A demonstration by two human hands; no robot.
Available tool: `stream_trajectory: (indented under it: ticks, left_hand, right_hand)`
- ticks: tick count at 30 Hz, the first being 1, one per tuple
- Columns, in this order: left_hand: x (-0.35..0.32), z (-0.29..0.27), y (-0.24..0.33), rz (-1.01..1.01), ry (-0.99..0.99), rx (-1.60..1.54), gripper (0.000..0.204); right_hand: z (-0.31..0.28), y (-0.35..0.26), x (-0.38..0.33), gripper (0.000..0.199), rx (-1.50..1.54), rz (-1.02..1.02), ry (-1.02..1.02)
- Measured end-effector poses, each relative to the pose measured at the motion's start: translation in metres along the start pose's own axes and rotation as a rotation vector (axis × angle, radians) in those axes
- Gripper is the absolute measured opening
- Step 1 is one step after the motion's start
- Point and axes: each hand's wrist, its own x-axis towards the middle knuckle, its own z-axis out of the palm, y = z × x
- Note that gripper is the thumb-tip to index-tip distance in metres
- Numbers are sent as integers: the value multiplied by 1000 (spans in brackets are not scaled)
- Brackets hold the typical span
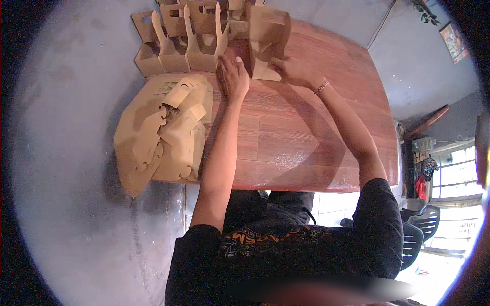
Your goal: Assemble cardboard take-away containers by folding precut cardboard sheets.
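Note:
At the far side of the table, several folded brown cardboard carriers (pixel 176 60) with handle cut-outs stand in a row. My left hand (pixel 235 80) rests against the right end of that row, its fingers stretched along the cardboard side and its thumb raised. To the right, a separate cardboard carrier (pixel 268 38) stands upright. My right hand (pixel 298 73), with a beaded bracelet (pixel 321 87) on the wrist, pinches the near right edge of this carrier. Its fingertips are partly hidden.
A stack of flat, die-cut cardboard blanks (pixel 163 130) lies on the left of the wooden table (pixel 286 137), overhanging its left edge. A grey wall (pixel 76 153) runs close along the left. Dark plastic chairs (pixel 426 222) stand behind on the right.

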Motion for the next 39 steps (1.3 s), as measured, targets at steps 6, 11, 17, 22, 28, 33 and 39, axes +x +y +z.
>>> stream_trajectory:
  ticks: [6,11,17,22,28,33,39]
  left_hand:
    - [-6,-13,4,-71,61,-198,67]
    - [-11,-16,-5,-89,88,-215,56]
    - [-17,-8,2,11,328,-99,47]
    - [-14,-6,-2,85,402,-68,59]
    - [-14,-3,1,35,342,-30,61]
    - [-21,-10,-6,40,329,82,61]
    - [-13,-3,33,11,262,-103,57]
  right_hand:
    - [12,-26,24,27,-63,-83,58]
    - [32,-32,59,27,-41,-148,191]
    - [42,-35,53,58,-148,-106,229]
    - [34,-38,21,77,104,-82,420]
    - [72,-4,29,123,336,88,444]
    - [72,-6,61,133,815,-42,232]
    - [79,48,94,132,317,93,193]
